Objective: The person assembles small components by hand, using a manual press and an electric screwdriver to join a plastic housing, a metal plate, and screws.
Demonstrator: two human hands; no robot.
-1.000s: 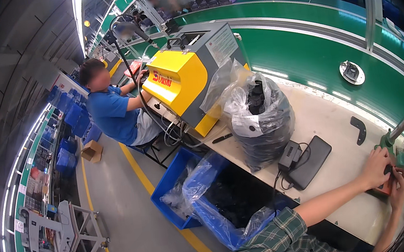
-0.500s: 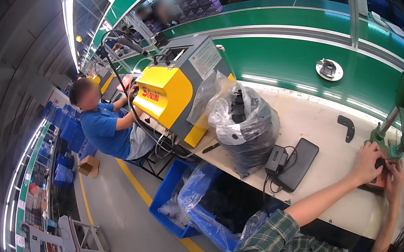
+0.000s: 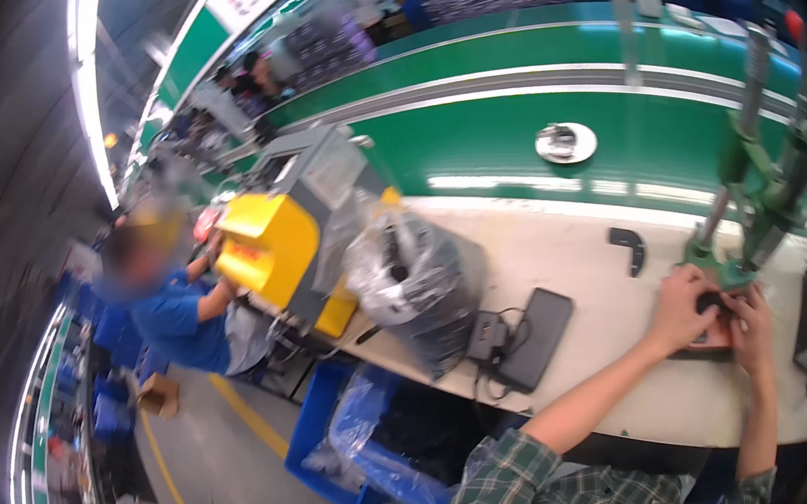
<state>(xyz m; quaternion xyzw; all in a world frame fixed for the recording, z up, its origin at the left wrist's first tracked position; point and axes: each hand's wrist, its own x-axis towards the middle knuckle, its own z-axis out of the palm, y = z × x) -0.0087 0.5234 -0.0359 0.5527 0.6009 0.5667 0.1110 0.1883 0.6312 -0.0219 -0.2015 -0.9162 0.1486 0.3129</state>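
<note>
At the foot of a green hand press point(image 3: 742, 200) both my hands are together over a reddish-orange base point(image 3: 708, 339). My left hand point(image 3: 683, 308) is closed, its fingertips pinching a small black part point(image 3: 709, 301). From the other side my right hand point(image 3: 749, 312) meets the same part with bent fingers. The fingers hide most of the part, so its shape and how it sits on the base cannot be made out. Beyond my left hand, a curved black plastic piece point(image 3: 631, 250) lies flat on the cream worktable point(image 3: 621, 378).
Left on the table stand a clear bag of black parts point(image 3: 434, 294), a power adapter point(image 3: 487, 338) and a flat black box point(image 3: 541, 338). A yellow-grey machine point(image 3: 267, 249) stands beyond, with a co-worker point(image 3: 170, 316) beside it. Below is a lined blue bin point(image 3: 311, 440); a white dish point(image 3: 567, 143) lies on green.
The view has turned, so the bench and machines sit farther left in the picture. My hands stay together at the press base around the small black part.
</note>
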